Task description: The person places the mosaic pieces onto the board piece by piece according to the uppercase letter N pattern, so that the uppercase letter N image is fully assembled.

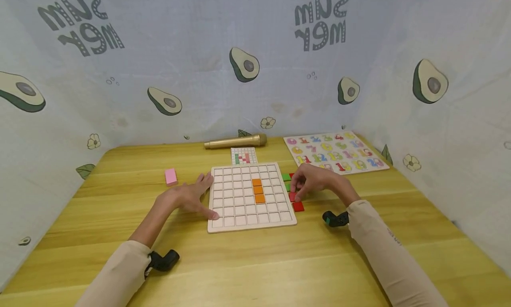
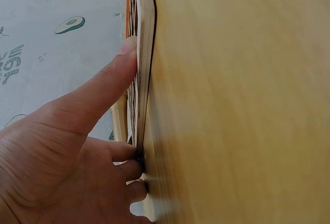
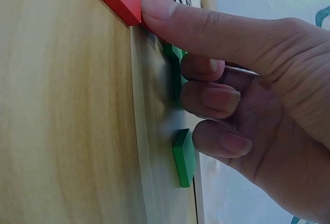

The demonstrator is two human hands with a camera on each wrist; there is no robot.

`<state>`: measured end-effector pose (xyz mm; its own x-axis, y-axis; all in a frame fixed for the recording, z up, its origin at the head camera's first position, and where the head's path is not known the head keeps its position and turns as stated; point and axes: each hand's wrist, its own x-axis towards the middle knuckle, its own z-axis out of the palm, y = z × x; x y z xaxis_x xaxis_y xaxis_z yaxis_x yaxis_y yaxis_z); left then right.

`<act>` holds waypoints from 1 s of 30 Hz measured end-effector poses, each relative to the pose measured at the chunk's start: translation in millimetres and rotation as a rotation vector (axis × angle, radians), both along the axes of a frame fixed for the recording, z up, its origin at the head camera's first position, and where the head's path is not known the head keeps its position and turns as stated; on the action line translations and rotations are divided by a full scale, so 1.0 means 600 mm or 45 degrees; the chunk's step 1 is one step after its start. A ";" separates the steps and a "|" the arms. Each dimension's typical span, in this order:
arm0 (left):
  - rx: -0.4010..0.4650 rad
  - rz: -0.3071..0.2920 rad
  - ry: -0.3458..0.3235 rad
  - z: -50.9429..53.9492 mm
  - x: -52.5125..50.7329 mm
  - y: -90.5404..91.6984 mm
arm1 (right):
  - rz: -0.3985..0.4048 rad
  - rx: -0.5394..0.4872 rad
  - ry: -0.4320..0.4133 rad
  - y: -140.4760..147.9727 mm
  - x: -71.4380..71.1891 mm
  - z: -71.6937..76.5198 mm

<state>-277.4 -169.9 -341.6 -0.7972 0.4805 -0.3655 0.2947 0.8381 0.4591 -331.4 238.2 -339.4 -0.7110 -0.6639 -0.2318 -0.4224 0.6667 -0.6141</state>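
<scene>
One red tile (image 1: 292,198) lies at three o'clock of the board (image 1: 239,221), touching the nearer right hand (image 1: 316,180); if pinched, I cannot tell. The left hand (image 1: 189,197) is spread at nine o'clock.

The board (image 1: 241,211) is cream with dark grid lines. Its tiles (image 1: 258,190) are orange, the side tiles (image 1: 298,206) are red and green, the block (image 1: 170,177) is pink.

The far backdrop cloth (image 1: 179,41) reads "summer", broken "sum" over "mer" in mirror writing, once left and once right; the board (image 1: 319,152) at far right bears colourful numerals, among them 0, 1, 2, 3, 4, 11, 12, 20
</scene>
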 end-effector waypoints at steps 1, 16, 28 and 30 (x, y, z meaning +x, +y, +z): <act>0.001 -0.001 0.000 0.000 0.000 0.000 | -0.001 0.003 0.004 0.000 0.000 0.000; -0.018 0.015 0.013 -0.004 0.001 -0.002 | 0.020 -0.014 0.044 0.001 0.002 -0.002; -0.014 0.017 -0.008 -0.003 0.002 -0.002 | 0.046 -0.095 0.036 0.001 0.005 0.003; -0.015 0.018 -0.009 -0.003 0.002 -0.002 | 0.046 -0.110 0.032 0.001 0.006 0.003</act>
